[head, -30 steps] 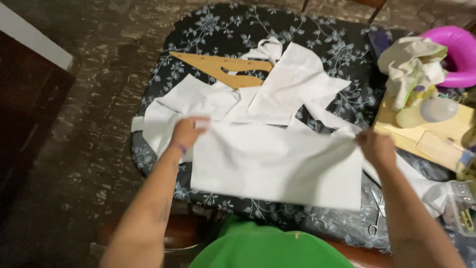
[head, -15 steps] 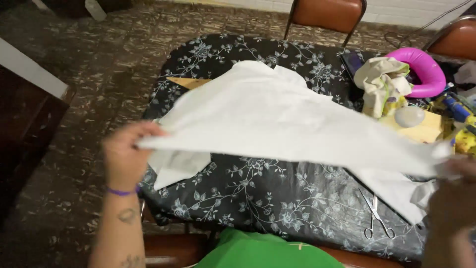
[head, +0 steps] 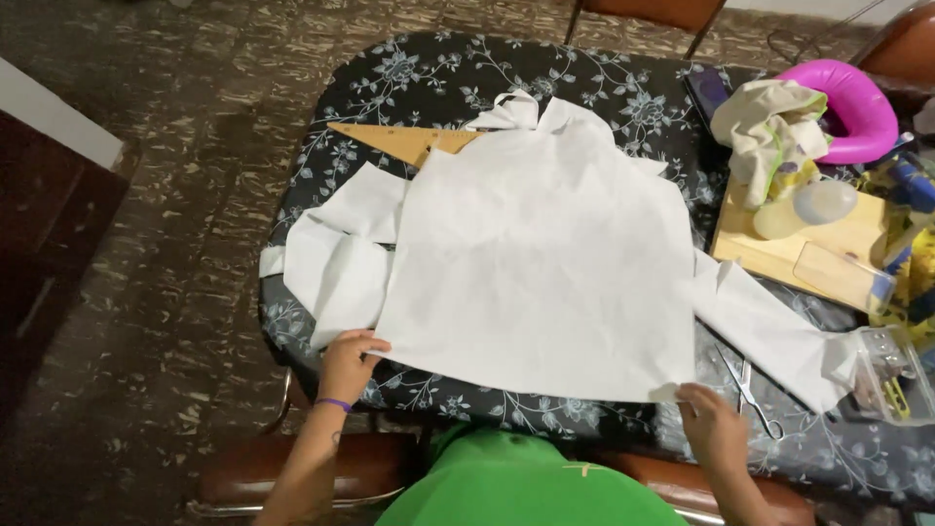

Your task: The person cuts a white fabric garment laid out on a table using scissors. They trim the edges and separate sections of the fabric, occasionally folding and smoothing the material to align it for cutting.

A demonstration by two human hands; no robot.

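Note:
A large white sheet of paper or fabric (head: 545, 263) lies spread flat on the table with the black flowered cloth (head: 390, 88). My left hand (head: 349, 365) pinches the sheet's near left corner. My right hand (head: 709, 429) pinches its near right corner at the table's front edge. Smaller white cut pieces (head: 341, 253) lie under and beside the sheet at the left, and a long white strip (head: 779, 336) runs off to the right. A wooden triangle ruler (head: 409, 141) pokes out from under the sheet's far left side.
Scissors (head: 750, 394) lie near my right hand. At the right are a wooden board (head: 828, 253), a crumpled cloth (head: 769, 131), a pink ring-shaped thing (head: 862, 102) and a clear plastic box (head: 891, 375). Chairs stand behind the table; a brown seat (head: 292, 468) is below me.
The sheet was lifted off the table, swung through the air, and now lies flat, covering the middle. Both hands have come down to the front edge with its corners.

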